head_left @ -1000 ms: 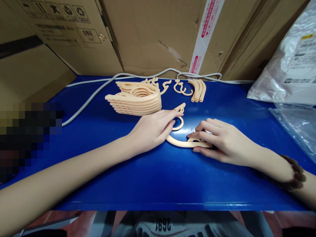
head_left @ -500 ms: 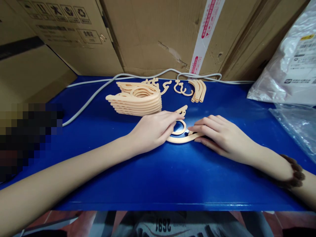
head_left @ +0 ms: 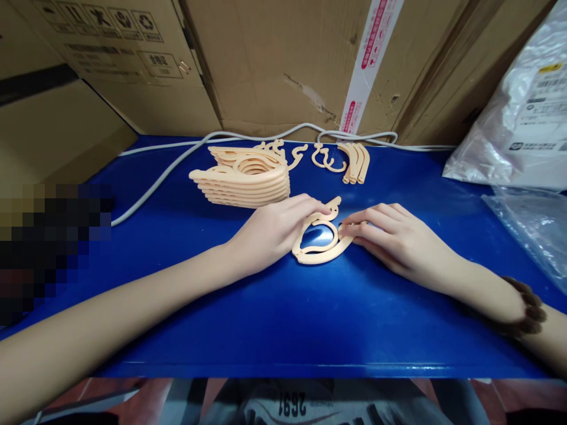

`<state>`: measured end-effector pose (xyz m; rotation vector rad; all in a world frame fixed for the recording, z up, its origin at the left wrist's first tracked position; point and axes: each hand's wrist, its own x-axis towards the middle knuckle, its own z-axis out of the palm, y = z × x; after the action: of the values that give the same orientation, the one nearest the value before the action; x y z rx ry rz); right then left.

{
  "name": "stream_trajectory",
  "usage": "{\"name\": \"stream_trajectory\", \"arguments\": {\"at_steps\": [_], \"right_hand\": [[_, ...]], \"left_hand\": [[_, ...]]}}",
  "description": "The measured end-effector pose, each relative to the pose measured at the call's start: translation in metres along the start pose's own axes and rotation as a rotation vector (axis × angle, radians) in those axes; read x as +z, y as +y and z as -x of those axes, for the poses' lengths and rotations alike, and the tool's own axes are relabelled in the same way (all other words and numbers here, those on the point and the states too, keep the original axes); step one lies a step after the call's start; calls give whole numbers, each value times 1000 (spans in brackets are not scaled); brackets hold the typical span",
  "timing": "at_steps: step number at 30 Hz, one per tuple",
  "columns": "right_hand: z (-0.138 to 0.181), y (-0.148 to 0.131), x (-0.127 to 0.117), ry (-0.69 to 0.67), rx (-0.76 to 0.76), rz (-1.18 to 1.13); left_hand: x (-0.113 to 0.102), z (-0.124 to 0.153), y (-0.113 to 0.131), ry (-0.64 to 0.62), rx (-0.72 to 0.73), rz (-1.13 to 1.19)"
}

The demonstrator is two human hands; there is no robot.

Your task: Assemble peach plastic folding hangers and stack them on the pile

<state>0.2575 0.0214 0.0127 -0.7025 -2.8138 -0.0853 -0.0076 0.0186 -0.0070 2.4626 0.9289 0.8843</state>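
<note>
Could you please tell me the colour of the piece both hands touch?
The piece is pale peach, best seen in the head view.

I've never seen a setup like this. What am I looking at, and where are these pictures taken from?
There's no machine here, just a person's bare left hand and right hand. One camera, worn on the person's head, takes every picture, looking forward and down.

Both hands touch a cream piece with curved bars around an opening. The left lies over its left side; the right pinches its right end.

On the blue table, farther back, are a stack of similar pieces, loose hooks and short curved bars. A pale cable runs behind them, before cardboard boxes. A plastic bag sits at the right.
</note>
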Motion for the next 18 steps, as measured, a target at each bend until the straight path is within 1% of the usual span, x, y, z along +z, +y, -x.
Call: {"name": "stream_trajectory", "arguments": {"at_steps": [2, 4, 8, 13, 18], "right_hand": [[-1, 0, 1, 16, -4, 14], [-1, 0, 1, 40, -5, 33], [-1, -1, -1, 99, 38, 46], [0, -2, -2, 45, 55, 18], [-2, -2, -2, 67, 77, -29]], "left_hand": [[1, 0, -2, 36, 20, 64], [2, -1, -4, 56, 47, 81], [3, -1, -5, 45, 69, 43], [3, -1, -4, 36, 64, 35], [4, -1, -6, 22, 73, 21]]}}
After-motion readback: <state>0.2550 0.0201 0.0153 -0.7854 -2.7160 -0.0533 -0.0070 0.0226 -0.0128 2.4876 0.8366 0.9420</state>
